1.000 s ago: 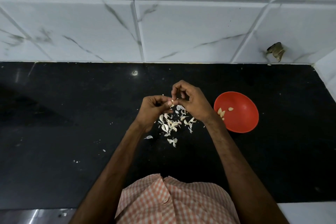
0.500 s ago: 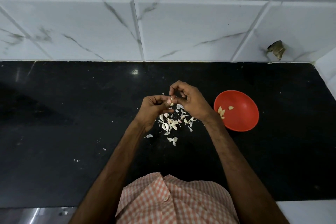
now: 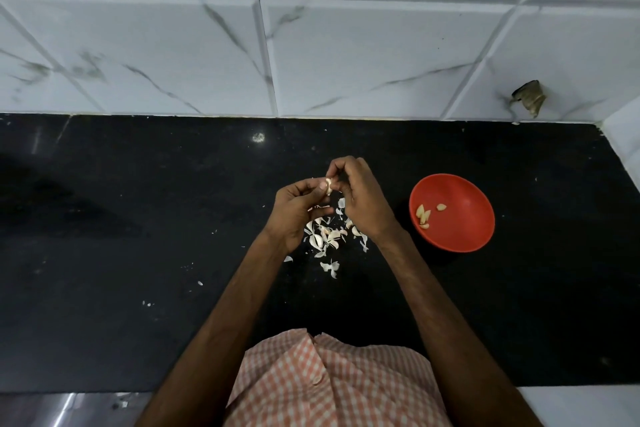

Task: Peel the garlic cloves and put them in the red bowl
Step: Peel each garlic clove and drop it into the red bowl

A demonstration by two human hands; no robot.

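A pale garlic clove (image 3: 328, 184) is pinched between the fingertips of both hands above the black counter. My left hand (image 3: 297, 211) grips it from the left with thumb and fingers. My right hand (image 3: 360, 199) pinches it from the right and above. Below the hands lies a heap of white garlic cloves and loose skins (image 3: 327, 236). The red bowl (image 3: 460, 229) sits to the right of my right hand and holds several peeled cloves (image 3: 425, 213) on its left side.
The black counter (image 3: 138, 253) ends at a white marbled tile wall (image 3: 311, 55) behind. A chipped hole (image 3: 530, 99) marks the wall at the right. Small skin scraps (image 3: 200, 283) dot the counter to the left. My checked shirt (image 3: 329, 381) fills the bottom.
Both hands have stayed together over the heap, with the fingers shifting slightly on the clove. The bowl and heap have not moved.
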